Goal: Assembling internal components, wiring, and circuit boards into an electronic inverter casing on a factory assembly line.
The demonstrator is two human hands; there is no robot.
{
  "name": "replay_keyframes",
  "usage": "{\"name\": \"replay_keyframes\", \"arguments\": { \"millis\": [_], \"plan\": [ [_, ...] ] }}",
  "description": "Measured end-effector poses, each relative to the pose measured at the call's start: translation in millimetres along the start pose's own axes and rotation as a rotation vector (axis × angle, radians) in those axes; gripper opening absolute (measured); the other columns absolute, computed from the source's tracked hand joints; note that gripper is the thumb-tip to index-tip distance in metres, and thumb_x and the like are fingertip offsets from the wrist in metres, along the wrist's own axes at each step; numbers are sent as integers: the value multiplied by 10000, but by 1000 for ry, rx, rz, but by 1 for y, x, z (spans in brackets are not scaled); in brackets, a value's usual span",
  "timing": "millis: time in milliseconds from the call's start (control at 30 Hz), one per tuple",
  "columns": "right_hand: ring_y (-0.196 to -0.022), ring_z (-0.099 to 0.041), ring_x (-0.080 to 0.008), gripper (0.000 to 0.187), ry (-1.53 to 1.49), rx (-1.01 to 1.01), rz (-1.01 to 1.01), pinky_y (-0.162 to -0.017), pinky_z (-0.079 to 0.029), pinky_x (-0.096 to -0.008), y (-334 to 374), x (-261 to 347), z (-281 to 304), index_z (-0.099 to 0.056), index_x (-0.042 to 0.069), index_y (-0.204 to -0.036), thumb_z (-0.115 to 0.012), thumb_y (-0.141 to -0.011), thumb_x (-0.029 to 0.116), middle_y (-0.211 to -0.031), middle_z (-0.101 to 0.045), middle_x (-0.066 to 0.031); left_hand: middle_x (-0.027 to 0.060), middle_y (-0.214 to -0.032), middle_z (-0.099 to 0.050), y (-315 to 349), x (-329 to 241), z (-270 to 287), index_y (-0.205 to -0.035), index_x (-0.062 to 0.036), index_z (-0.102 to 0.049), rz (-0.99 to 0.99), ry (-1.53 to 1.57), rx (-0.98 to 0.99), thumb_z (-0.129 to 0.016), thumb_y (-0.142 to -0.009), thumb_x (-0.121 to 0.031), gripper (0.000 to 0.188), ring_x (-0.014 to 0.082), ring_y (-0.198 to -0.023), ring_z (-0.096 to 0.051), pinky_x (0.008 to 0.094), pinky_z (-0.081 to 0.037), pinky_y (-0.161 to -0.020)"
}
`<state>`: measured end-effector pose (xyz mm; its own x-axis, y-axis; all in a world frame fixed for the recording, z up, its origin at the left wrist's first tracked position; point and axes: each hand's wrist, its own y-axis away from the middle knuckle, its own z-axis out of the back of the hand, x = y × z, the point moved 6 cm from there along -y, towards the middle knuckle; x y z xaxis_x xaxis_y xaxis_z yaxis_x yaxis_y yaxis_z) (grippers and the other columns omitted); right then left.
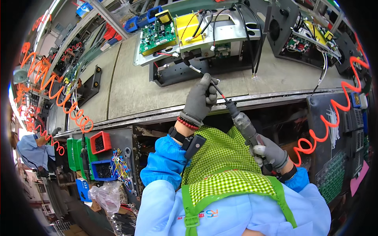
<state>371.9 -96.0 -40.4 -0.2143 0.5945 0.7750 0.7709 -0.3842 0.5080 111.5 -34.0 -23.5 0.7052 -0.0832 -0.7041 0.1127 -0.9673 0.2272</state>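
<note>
My left hand (200,98), in a grey glove, is closed with thumb and finger pinched around a thin black cable (201,73) with a white sleeved section. My right hand (269,152), also gloved, is wrapped round the grip of a grey power screwdriver (245,126). The driver tilts up and left, and its long bit (220,92), with a red band, reaches to my left fingers; whether its tip touches what they hold is hidden. Just beyond stands an open black metal chassis (179,78), topped by a silver plate (232,33) carrying a green circuit board (158,36) and a yellow sheet (190,28).
Further right on the workbench (132,92) stands a second open unit (299,35). An orange coiled hose (305,146) hangs at right, another (55,90) at left. Below the bench's left side are a red bin (100,142) and blue bin (103,170) of small parts. A co-worker's sleeve (33,149) shows far left.
</note>
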Motion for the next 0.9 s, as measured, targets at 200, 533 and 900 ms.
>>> {"name": "replay_keyframes", "arguments": {
  "millis": [200,533,900],
  "plan": [
    [-502,-505,-88,551,-8,7,-27,-434,-445,-247,1,-8,5,-424,30,-1296,-637,-861,293,-748,-507,-18,-24,-678,-522,0,-15,6,-1034,-30,-596,-105,-531,65,-463,-1020,-376,372,38,-527,-448,158,-320,-467],
    [-485,-510,-103,548,-243,-27,0,-394,-434,-243,7,-13,14,-487,16,-1208,-648,-834,383,-781,-549,-41,71,-854,-629,-22,-12,42,-1118,12,-594,-161,-780,-266,-558,-966,-419,458,78,-683,-585,190,-434,-547],
    [-482,-493,-99,417,-201,-113,-34,-391,-420,-246,3,-4,16,-498,21,-1172,-552,-909,342,-773,-542,-39,52,-901,-668,-71,2,31,-1084,7,-619,-147,-632,-108,-576,-977,-319,345,56,-682,-570,187,-457,-587]
  ]
}}
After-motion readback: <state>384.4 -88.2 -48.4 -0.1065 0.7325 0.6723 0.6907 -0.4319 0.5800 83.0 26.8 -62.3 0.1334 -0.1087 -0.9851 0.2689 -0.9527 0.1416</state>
